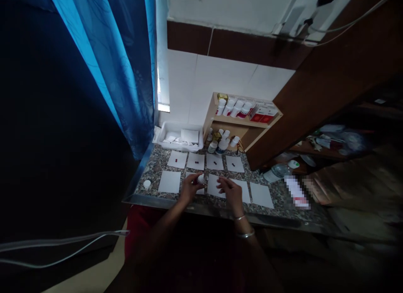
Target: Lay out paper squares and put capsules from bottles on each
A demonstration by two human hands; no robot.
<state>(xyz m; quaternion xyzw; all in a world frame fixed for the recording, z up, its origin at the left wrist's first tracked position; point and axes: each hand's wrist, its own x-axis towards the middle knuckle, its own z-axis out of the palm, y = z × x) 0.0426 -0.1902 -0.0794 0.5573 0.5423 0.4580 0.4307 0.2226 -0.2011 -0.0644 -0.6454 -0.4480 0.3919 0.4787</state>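
Note:
My left hand [189, 189] is wrapped round a small pill bottle [200, 179], its white neck tilted to the right. Beside it, my right hand [231, 192] hovers over the front row of white paper squares, thumb and fingers drawn together; anything between them is too small to make out. Under that hand lies a blank paper square [214, 187]. Dark red pills [197, 162] lie in pairs on the paper squares of the back row. A round white cap [147, 184] rests on the granite counter [151, 165] at the left.
A white plastic tray [161, 135] with paper pieces stands at the back left. Next to it, a wooden shelf [262, 126] holds white bottles [236, 109] and red-and-white boxes [267, 115]. On the right lies a clear plastic bottle [277, 172]. A blue curtain [126, 74] hangs at the left.

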